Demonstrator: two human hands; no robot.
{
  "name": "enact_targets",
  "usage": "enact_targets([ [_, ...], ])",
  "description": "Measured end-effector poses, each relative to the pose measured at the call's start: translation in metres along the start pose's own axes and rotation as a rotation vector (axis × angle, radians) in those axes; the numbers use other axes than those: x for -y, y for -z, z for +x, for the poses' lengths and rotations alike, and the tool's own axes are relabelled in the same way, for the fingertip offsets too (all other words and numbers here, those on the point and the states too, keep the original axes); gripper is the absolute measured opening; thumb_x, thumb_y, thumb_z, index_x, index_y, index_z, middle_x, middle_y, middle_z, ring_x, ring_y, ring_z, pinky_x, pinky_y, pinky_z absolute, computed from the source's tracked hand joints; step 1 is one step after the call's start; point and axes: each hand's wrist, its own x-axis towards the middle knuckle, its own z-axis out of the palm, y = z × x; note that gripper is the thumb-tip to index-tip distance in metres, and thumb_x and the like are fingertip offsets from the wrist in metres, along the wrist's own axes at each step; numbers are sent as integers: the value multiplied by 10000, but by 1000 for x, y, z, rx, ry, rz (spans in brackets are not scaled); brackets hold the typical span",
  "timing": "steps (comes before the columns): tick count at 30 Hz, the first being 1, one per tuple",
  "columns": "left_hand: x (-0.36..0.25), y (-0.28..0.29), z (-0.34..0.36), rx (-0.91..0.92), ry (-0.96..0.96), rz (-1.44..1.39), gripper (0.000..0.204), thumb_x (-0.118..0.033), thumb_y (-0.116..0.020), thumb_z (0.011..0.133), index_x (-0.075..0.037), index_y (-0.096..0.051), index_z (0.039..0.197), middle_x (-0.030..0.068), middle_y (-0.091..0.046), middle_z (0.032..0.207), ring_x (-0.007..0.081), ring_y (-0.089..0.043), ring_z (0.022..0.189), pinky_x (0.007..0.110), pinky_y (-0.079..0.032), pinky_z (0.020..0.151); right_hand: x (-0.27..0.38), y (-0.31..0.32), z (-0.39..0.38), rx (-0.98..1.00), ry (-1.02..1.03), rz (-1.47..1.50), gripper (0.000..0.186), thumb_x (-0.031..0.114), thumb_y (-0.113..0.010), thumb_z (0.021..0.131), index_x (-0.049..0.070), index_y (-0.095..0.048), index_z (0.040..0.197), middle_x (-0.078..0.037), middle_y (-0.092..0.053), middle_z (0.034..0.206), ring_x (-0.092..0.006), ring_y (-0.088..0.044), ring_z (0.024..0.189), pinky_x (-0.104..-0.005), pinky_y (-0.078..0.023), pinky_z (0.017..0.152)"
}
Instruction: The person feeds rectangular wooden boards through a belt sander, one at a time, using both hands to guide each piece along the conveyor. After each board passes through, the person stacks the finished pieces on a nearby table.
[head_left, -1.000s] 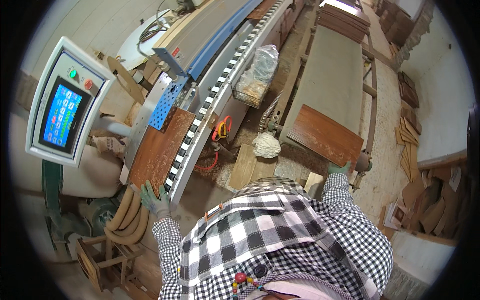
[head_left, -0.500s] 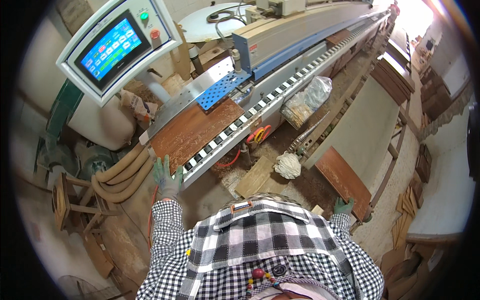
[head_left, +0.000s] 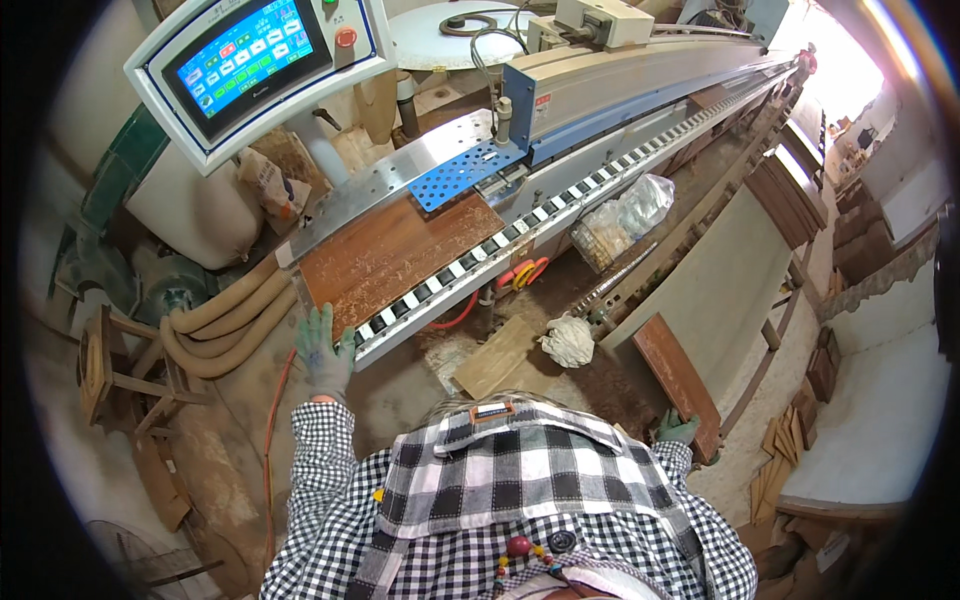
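Observation:
A reddish-brown wood-grain board (head_left: 400, 255) lies on the bed of a long machine, its far end beneath a blue perforated plate (head_left: 465, 175). At its near end, my left hand (head_left: 325, 358) in a grey-green glove has its fingers spread, the fingertips at the board's end and the thumb beside the roller track. On my right, a second reddish-brown board (head_left: 678, 375) rests on a grey-topped table. Gripping that board's near edge is my gloved right hand (head_left: 679, 428); its fingers are partly hidden.
A control panel with a lit screen (head_left: 250, 62) stands at upper left. Along the machine runs a black-and-white roller track (head_left: 480, 262). Orange-handled scissors (head_left: 523, 274) hang below it. A white cloth bundle (head_left: 567, 341), stacked brown boards (head_left: 783, 195) and tan hoses (head_left: 215, 335) surround me.
The view has shifted slightly. The right-hand board has turned a little and its near end has come closer to me, with my right hand still on it. My left hand stays at the machine board's end.

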Motion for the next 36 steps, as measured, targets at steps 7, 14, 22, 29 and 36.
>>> enact_targets([
  [7,-24,14,10,74,9,78,659,-489,-580,913,-267,-369,1497,128,-348,1545,344,-218,1459,532,-104,1188,3,-2,-2,-73,-28,6,544,497,-570,920,160,-483,1340,-103,-562,1251,-281,-560,1126,-425,-493,970],
  [14,-78,1,35,108,-56,122,685,-533,-536,913,-198,-385,1491,131,-357,1541,318,-218,1465,512,-40,1198,4,1,5,-40,-70,61,576,502,-597,897,111,-504,1309,-108,-571,1256,-275,-558,1137,-400,-481,987],
  [22,-130,-33,70,177,-113,79,736,-620,-469,920,-196,-345,1508,129,-343,1551,309,-199,1475,484,-46,1200,6,10,17,91,-119,108,505,413,-680,876,95,-560,1249,-94,-591,1249,-264,-567,1131,-388,-509,979],
  [29,-142,-33,77,163,-270,-249,751,-563,-511,924,-169,-293,1526,142,-351,1537,358,-231,1452,502,-108,1193,9,29,12,326,-73,42,425,283,-733,862,159,-593,1243,-79,-594,1267,-259,-575,1100,-400,-472,1013],
  [36,-131,-24,25,117,-464,-313,819,-550,-576,886,-143,-274,1529,149,-337,1540,367,-244,1447,500,-147,1186,-8,-24,-38,690,-253,-115,273,286,-673,912,168,-638,1156,-39,-643,1223,-249,-639,953,-401,-519,741],
])
